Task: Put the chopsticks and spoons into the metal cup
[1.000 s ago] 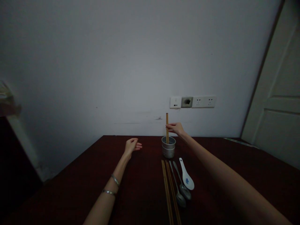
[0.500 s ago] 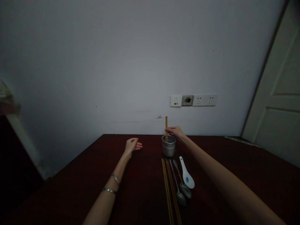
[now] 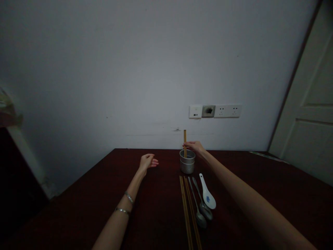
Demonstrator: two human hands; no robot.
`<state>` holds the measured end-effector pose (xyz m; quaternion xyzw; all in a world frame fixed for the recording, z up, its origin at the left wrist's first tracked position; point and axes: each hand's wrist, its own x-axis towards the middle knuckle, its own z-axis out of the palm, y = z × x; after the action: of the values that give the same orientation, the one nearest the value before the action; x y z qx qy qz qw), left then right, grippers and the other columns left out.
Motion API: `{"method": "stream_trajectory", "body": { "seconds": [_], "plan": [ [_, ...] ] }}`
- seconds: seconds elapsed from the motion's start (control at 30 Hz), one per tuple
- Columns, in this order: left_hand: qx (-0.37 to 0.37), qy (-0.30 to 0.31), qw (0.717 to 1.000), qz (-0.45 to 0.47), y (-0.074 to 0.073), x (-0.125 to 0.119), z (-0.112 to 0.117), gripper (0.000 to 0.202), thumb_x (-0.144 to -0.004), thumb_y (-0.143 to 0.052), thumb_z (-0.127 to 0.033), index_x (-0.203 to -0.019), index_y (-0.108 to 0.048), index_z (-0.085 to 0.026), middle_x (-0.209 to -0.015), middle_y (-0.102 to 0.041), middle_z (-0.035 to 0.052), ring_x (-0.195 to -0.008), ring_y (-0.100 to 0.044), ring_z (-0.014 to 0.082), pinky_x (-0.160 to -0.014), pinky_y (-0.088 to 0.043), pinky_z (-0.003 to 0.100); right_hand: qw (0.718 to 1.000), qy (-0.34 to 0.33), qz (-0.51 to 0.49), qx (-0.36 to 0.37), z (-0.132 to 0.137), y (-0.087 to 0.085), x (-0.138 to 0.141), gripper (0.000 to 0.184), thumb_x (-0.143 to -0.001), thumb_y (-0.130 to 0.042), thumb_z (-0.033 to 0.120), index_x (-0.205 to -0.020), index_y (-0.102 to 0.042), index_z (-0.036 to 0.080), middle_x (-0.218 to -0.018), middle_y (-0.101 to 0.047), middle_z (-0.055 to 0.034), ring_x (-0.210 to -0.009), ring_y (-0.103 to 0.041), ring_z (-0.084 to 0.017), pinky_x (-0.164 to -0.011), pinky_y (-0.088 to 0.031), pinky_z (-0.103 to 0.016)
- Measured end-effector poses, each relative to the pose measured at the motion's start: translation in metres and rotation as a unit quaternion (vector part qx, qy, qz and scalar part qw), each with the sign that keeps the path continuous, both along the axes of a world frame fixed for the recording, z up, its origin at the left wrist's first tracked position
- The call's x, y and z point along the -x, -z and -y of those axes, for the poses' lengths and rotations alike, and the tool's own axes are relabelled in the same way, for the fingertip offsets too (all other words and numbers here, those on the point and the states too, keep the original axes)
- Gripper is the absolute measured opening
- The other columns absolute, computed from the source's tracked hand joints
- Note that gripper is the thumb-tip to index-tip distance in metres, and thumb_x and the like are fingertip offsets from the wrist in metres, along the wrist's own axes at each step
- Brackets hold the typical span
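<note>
Between the fingers of my right hand (image 3: 195,146) is an upright pair of chopsticks (image 3: 185,136), its lower end inside a metal utensil holder (image 3: 187,166) with small holes. My left hand (image 3: 148,161) hovers by itself left of the holder, fingers loosely curled and partly apart, holding nothing. More wooden chopsticks (image 3: 186,211) lie lengthwise in front of the holder. Beside them rest two metal spoons, one with a thin handle (image 3: 195,199) and another (image 3: 205,211) slightly to its right. A white ceramic spoon (image 3: 207,197) with a blue mark lies rightmost.
The dark red table (image 3: 91,201) meets a pale wall (image 3: 145,69) at its back edge. Wall sockets (image 3: 221,111) sit above the table. A white door (image 3: 312,114) stands at the right, and a blurred object (image 3: 9,113) is at the far left.
Almost nothing differs. My right hand keeps the chopsticks in the holder, and my left hand has shifted only very slightly to the right.
</note>
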<state>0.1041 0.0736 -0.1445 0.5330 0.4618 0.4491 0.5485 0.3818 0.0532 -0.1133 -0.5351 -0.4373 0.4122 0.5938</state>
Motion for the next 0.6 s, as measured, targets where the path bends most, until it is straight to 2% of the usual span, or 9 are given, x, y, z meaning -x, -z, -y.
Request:
{"method": "stream_trajectory", "body": {
  "seconds": [0.17,0.43,0.6],
  "plan": [
    [0.005,-0.004,1.0,-0.007,-0.0002,-0.0006,0.0023,0.018,-0.082,-0.042,-0.019,-0.096,-0.048,-0.01,-0.056,-0.062,0.0052,-0.05,-0.062,0.0142,-0.05,-0.048,0.023,1.0,0.0,-0.005,-0.004,-0.0028,0.002,-0.0008,0.011,-0.065,-0.067,0.019,-0.07,-0.065,0.009,-0.076,-0.069,-0.0108,-0.059,-0.064,-0.015,-0.052,-0.05,-0.021],
    [0.009,0.005,1.0,-0.01,0.004,-0.0021,0.0032,0.021,-0.082,-0.043,-0.021,-0.099,-0.048,-0.01,-0.057,-0.062,0.0053,-0.049,-0.061,0.0132,-0.05,-0.048,0.022,1.0,0.0,-0.019,-0.014,-0.0036,0.0059,-0.0003,0.004,-0.067,-0.063,0.013,-0.067,-0.065,0.009,-0.066,-0.069,-0.0087,-0.056,-0.063,-0.014,-0.054,-0.051,-0.02],
    [0.003,0.009,1.0,-0.007,0.0052,-0.0011,0.0046,0.022,-0.081,-0.044,-0.022,-0.1,-0.048,-0.01,-0.058,-0.063,0.0056,-0.051,-0.062,0.0138,-0.051,-0.049,0.023,1.0,-0.005,-0.021,-0.019,-0.0042,0.0077,-0.0016,0.005,-0.066,-0.065,0.014,-0.067,-0.065,0.009,-0.067,-0.069,-0.0091,-0.057,-0.064,-0.014,-0.055,-0.052,-0.021]
  ]
}}
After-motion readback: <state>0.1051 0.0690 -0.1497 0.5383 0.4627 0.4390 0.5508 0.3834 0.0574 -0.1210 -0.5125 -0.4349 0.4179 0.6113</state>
